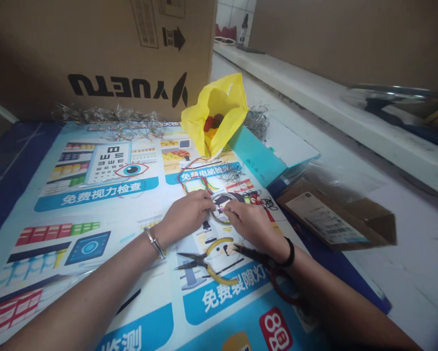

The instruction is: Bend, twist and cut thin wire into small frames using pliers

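Observation:
A thin pale hoop, perhaps a coil of wire, is held between my two hands over the printed sheet. My left hand pinches its left side with closed fingers. On the other side, my right hand has its fingers closed on the hoop too; the fingertips are partly hidden. Yellow-handled pliers lie with jaws pointing left, just below the hands. Dark-nosed pliers with red handles rest partly under my right wrist.
Behind the hands, a yellow bag holds red and orange items near coloured wires. Black wire loops lie at right, near a turquoise box and brown carton. A large cardboard box stands behind tangled silver wire.

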### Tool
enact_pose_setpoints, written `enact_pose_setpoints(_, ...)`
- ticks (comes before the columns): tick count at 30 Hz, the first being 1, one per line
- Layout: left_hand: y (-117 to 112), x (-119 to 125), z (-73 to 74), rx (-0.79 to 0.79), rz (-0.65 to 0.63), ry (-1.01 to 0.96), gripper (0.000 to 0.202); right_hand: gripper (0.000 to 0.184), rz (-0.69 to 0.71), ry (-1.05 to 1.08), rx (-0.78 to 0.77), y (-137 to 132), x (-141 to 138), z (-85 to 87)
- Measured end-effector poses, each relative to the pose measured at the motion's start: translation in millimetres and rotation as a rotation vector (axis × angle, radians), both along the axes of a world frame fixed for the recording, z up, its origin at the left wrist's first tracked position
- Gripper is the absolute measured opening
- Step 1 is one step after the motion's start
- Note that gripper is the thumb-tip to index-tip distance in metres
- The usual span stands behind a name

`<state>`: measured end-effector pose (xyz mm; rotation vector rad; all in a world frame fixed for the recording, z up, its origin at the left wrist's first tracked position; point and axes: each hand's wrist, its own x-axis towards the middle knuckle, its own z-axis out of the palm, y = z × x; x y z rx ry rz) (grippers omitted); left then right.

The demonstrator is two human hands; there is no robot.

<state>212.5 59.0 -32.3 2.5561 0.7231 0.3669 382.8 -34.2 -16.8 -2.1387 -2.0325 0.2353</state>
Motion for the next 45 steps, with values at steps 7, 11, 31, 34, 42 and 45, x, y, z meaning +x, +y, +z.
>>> enact_pose_setpoints(7, 1, 1, -3.8, -0.049, 0.022, -0.057, 0.031, 0.021, 0.006, 0.114, 0.008, 0, 6, -4.7)
enact_pose_setpoints(11, 1, 2, -6.3, -0.061, 0.027, -0.110, 0.031, 0.020, 0.008, 0.221, 0.029, 1, 10, -7.3)
enact_pose_setpoints(31, -18, 5, 31.2, -0.296, -0.074, -0.520, 0.027, 0.022, 0.056, 1.332, -0.089, -4, 20, -0.3)
enact_pose_setpoints(34, -20, 4, 38.7, -0.342, -0.048, -0.560, 0.029, 0.021, 0.061, 1.490, -0.116, -7, 19, -1.0)
enact_pose_setpoints(42, -24, 5, 37.6, -0.242, -0.019, -0.503, 0.009, 0.020, 0.080, 1.562, -0.137, -7, 14, -3.2)
enact_pose_setpoints(45, -22, 4, 35.6, -0.120, -0.035, -0.462, 0.012, 0.021, 0.081, 1.531, -0.165, -7, 12, -4.8)
